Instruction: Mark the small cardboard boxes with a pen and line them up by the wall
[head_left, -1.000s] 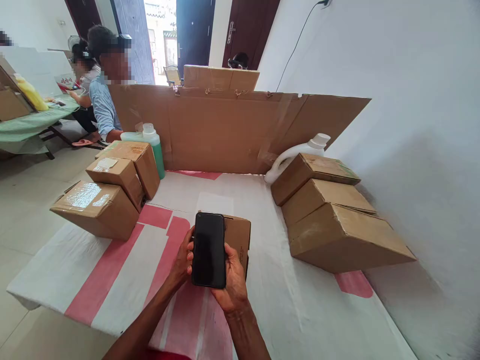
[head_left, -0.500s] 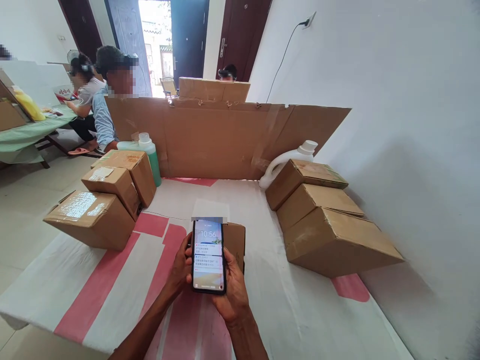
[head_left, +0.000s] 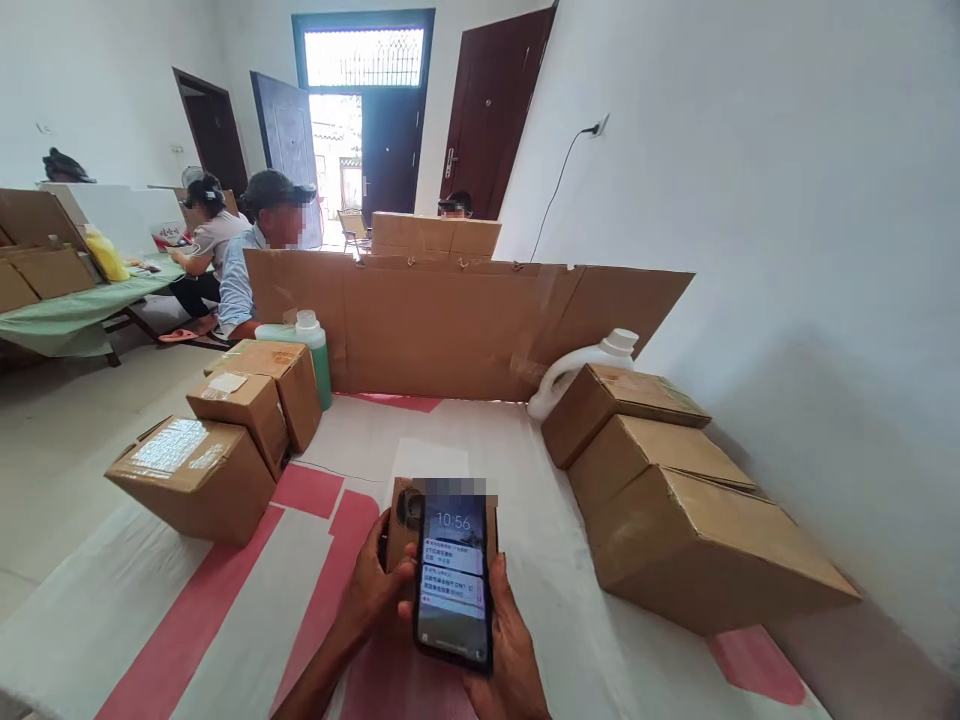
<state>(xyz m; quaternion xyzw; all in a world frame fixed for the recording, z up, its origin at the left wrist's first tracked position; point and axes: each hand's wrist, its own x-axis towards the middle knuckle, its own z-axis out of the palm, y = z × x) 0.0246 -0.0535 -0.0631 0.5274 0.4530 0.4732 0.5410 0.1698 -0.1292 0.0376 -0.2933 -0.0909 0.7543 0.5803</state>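
A black smartphone (head_left: 453, 585) is held upright and slightly tilted, its lit lock screen reading 10:56 above several notifications. My right hand (head_left: 510, 640) grips it from below, with the thumb along its right edge. At the phone's left edge is my left hand (head_left: 375, 590), fingers curled and thumb against the side. Some of its fingers are hidden behind the phone. Just beyond, a small cardboard box (head_left: 491, 515) lies on the table, partly covered by the phone. A dark round object (head_left: 410, 507) shows on the box's left part.
Cardboard boxes (head_left: 202, 480) line the left of the table, beside a green-liquid bottle (head_left: 320, 365). More boxes (head_left: 675, 540) and a white jug (head_left: 581, 362) stand at the right. A cardboard panel (head_left: 442, 330) spans the back. Beyond it sit other people (head_left: 236, 275).
The phone has moved right and down in view and leans more; its screen looks dimmer. More of the small box and the dark round object now shows. The head view has tilted up.
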